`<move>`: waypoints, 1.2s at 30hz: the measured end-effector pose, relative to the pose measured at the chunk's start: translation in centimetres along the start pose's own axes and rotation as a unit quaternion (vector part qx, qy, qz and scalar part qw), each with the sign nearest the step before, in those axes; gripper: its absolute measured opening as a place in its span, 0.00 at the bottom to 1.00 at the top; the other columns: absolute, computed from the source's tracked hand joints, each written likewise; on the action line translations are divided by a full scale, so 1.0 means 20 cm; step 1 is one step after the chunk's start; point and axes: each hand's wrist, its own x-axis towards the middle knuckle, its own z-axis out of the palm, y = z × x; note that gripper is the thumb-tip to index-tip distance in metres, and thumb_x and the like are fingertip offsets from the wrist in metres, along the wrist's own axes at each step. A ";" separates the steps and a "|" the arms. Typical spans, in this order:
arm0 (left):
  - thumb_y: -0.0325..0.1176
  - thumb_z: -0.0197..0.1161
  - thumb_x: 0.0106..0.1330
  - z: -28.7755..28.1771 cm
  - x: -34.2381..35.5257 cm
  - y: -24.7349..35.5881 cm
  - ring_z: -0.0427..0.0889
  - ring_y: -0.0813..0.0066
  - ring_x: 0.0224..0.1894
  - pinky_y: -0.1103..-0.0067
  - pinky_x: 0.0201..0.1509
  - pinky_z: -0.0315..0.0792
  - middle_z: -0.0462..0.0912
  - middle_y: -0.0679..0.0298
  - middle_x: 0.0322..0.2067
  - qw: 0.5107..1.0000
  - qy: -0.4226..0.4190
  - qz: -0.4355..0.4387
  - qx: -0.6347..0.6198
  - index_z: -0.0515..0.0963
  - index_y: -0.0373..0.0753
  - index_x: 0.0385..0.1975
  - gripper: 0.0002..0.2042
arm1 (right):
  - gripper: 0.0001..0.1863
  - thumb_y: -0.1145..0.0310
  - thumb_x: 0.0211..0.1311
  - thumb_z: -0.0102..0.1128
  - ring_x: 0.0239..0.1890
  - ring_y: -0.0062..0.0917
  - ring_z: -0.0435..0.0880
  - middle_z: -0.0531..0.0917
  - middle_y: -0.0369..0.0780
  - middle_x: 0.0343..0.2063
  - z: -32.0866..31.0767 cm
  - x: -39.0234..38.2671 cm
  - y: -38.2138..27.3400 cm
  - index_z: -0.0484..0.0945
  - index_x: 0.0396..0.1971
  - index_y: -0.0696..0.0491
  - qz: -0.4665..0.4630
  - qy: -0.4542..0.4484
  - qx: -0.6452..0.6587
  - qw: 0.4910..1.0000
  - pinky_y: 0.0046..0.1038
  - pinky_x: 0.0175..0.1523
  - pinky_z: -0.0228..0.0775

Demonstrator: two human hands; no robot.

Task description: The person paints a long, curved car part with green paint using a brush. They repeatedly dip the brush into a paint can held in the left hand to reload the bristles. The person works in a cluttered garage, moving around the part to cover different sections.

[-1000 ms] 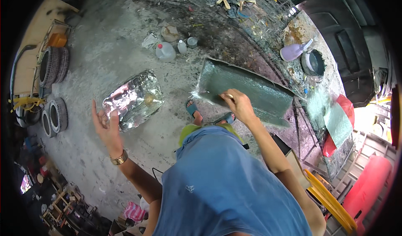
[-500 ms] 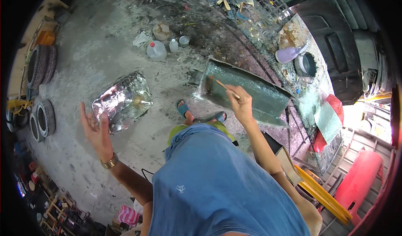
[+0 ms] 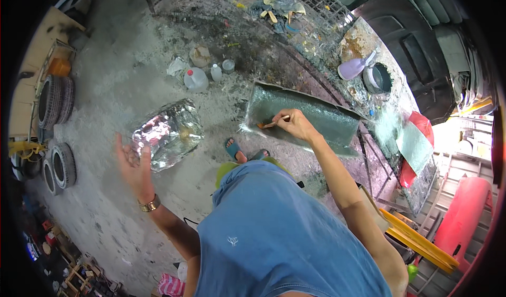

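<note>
My right hand [image 3: 296, 124] pinches the thin wooden handle of a small brush [image 3: 271, 124]. Its orange-brown tip is at the near left part of a long dark grey-green panel [image 3: 316, 114], whose surface has a wet sheen. Whether the tip touches the panel I cannot tell for sure. Off to the left, my left hand [image 3: 136, 168] is held in the air with its fingers spread, slightly blurred and holding nothing. Close beside it, a crumpled foil-covered block [image 3: 176, 135] shows a shiny silver surface.
Beyond the foil stand a clear jug with a red cap [image 3: 196, 80], a small white bottle [image 3: 216, 72] and a round tub [image 3: 228, 66]. A purple spray bottle [image 3: 352, 68] and a bucket [image 3: 377, 79] are at the far right. Tyres [image 3: 64, 165] line the left side.
My right hand has brought the brush nearer to me, from the panel's far left part to its near left edge. My left hand is still raised and moving. The whole view has shifted slightly.
</note>
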 end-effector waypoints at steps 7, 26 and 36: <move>0.29 0.65 0.58 0.05 -0.03 0.06 0.74 0.74 0.44 0.81 0.46 0.69 0.72 0.58 0.44 0.999 -0.023 0.009 -0.027 0.54 0.35 0.65 0.36 | 0.09 0.69 0.58 0.55 0.24 0.24 0.77 0.80 0.43 0.23 0.03 -0.14 -0.16 0.79 0.33 0.59 -0.029 0.148 0.040 0.988 0.26 0.32 0.69; 0.30 0.67 0.55 0.44 0.96 0.07 0.74 0.75 0.46 0.80 0.48 0.69 0.70 0.60 0.49 0.935 -0.344 0.089 -0.015 0.56 0.39 0.65 0.37 | 0.08 0.72 0.60 0.57 0.21 0.13 0.74 0.79 0.34 0.21 0.36 -0.21 -0.40 0.81 0.35 0.58 0.121 0.397 0.218 0.883 0.19 0.23 0.67; 0.32 0.68 0.54 0.53 1.21 0.00 0.71 0.79 0.39 0.82 0.44 0.67 0.72 0.65 0.42 0.921 -0.373 0.108 -0.029 0.59 0.40 0.65 0.36 | 0.09 0.69 0.62 0.57 0.20 0.11 0.72 0.78 0.32 0.18 0.37 -0.19 -0.23 0.81 0.35 0.59 0.161 0.558 0.173 0.795 0.17 0.23 0.64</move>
